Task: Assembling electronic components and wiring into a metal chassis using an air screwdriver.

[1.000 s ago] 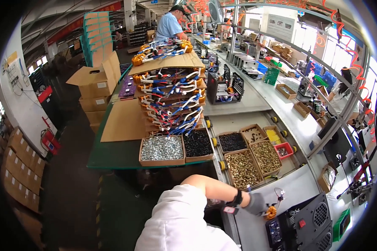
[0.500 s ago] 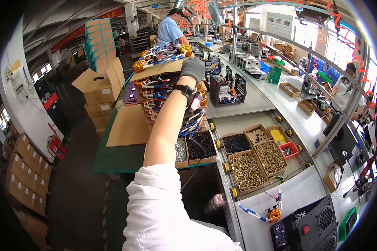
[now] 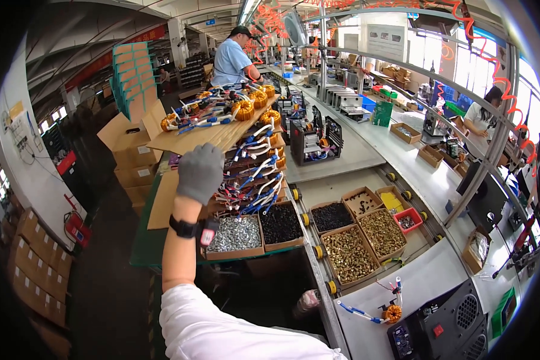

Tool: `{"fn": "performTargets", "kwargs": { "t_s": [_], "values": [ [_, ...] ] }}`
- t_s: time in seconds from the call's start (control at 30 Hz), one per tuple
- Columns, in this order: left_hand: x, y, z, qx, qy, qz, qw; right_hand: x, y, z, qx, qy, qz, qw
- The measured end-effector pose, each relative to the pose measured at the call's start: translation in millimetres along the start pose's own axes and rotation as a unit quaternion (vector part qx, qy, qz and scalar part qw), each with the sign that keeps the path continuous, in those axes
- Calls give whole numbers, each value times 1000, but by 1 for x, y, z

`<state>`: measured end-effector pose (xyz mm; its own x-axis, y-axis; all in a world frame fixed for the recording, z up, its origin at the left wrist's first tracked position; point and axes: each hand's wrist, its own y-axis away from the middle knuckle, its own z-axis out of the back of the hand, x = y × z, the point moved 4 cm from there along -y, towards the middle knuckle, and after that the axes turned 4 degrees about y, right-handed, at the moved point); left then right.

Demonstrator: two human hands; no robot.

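In a grey fabric glove, the left hand (image 3: 201,175) is folded nearly closed, gripping the near edge of a flat brown cardboard sheet (image 3: 222,133) at its twelve to one o'clock. Copper-coloured ring coils (image 3: 243,110) with blue and white leads lie on the sheet. At five o'clock from the hand, a shallow brown cardboard box (image 3: 237,254) holds small silver metal parts (image 3: 237,233).

Silver parts (image 3: 235,233) and black parts (image 3: 280,223), boxed, at table's (image 3: 141,249) near edge, toward right corner. On conveyor (image 3: 342,180): brass parts (image 3: 349,255) along left edge, red tray (image 3: 411,229) by right edge. Cartons (image 3: 132,157) near table's left edge; green rack (image 3: 133,75) past far-left corner. Blue-shirted worker (image 3: 228,65) past far edge. Extinguisher (image 3: 77,230) by pillar (image 3: 39,150).
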<state>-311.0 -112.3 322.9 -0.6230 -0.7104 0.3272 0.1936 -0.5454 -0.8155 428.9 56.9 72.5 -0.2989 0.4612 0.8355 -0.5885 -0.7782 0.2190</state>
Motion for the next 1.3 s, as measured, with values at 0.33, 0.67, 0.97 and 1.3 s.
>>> {"fn": "performTargets", "kwargs": {
  "t_s": [0.33,0.67,0.97,1.3],
  "values": [
    [-21,-124,-60,193,-13,251,949,-37,-50,2,127,48,86,987],
    [-58,-118,-50,80,171,171,967,-65,-93,0,31,64,352,933],
    [-315,74,94,119,633,-318,696,-59,-49,-6,0,143,255,956],
    [-426,175,136,158,640,-464,592,13,61,-31,231,-247,81,937]
  ]
}}
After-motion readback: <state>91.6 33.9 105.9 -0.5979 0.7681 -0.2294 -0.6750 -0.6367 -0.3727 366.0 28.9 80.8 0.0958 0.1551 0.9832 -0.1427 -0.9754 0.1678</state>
